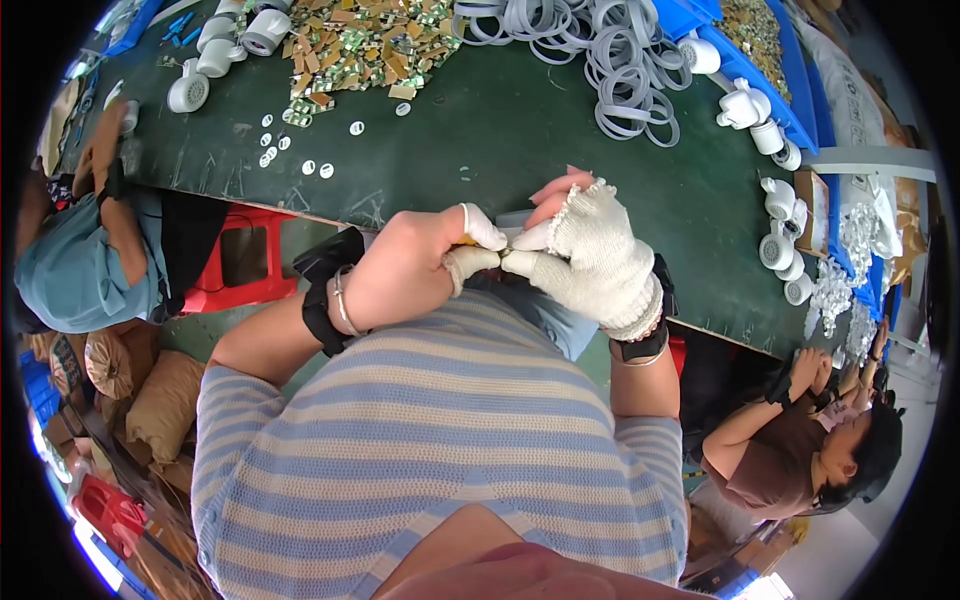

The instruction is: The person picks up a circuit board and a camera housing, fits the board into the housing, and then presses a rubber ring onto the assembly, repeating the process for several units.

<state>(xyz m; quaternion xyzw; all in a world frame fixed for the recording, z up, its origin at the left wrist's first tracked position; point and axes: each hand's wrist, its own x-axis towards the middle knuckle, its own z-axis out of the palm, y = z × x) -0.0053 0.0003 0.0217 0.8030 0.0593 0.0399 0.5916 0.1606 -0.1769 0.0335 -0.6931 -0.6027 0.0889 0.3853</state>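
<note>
My left hand (410,262), bare but for white covers on the thumb and a finger, is closed in a pinch just over the near edge of the green table. My right hand (598,262), in a white knit glove, meets it fingertip to fingertip. Between the tips sits a small dark piece (506,254), mostly hidden and too small to name. A bit of orange-yellow shows under my left fingers. Beyond my hands on the table (420,165) lie several small white round discs (357,128) and a heap of small green-and-tan circuit boards (375,50).
Grey rings (625,70) are piled at the far middle. White round-headed housings (188,92) stand at the far left, with more (776,250) at the right by blue bins (797,90). People sit at both sides; a red stool (240,262) stands at the left.
</note>
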